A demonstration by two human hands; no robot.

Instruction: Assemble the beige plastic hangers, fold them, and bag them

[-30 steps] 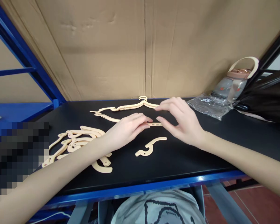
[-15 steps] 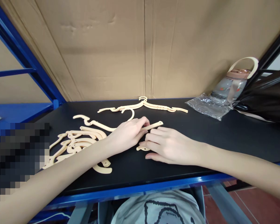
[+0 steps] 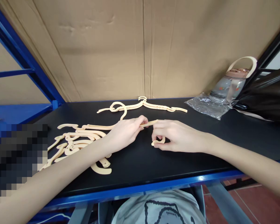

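Left hand (image 3: pixel 128 130) grips hanger (image 3: pixel 99 127) | axis left-right | hook (image 3: pixel 125 111) toward cardboard (image 3: pixel 102 56)

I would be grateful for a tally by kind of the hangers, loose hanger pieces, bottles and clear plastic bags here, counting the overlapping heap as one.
Rear hanger: 1
Held hanger, in the left hand: 1
Curved piece, in the right hand: 1
Heap of pieces: 1
Bottle: 1
Clear plastic bag: 1
Total: 6

Hanger (image 3: pixel 155 106) on table (image 3: pixel 224 140), rear; loose parts (image 3: pixel 82 142) left; bottle (image 3: pixel 227 88) right, bag (image 3: pixel 207 107) before it.
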